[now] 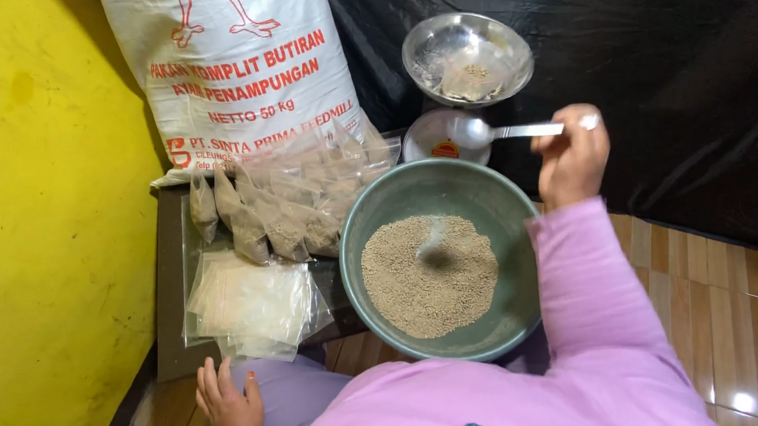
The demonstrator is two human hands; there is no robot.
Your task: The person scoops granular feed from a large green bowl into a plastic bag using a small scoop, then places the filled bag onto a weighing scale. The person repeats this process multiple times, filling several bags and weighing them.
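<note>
Overhead, right hand (571,155) pinching spoon (500,131); left hand (229,409) loose (white red-lettered sack (242,69) behind).

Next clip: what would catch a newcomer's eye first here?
The big green bowl of brown pellets sits dead centre, with the right hand holding a metal spoon above its far rim. Behind it stands a steel scale pan with a small bag inside. At the left, filled clear bags lean against a large white sack; the left hand rests low, near empty bags.

metal spoon (496,132) level, bowl empty, above green basin (379,206).
</note>
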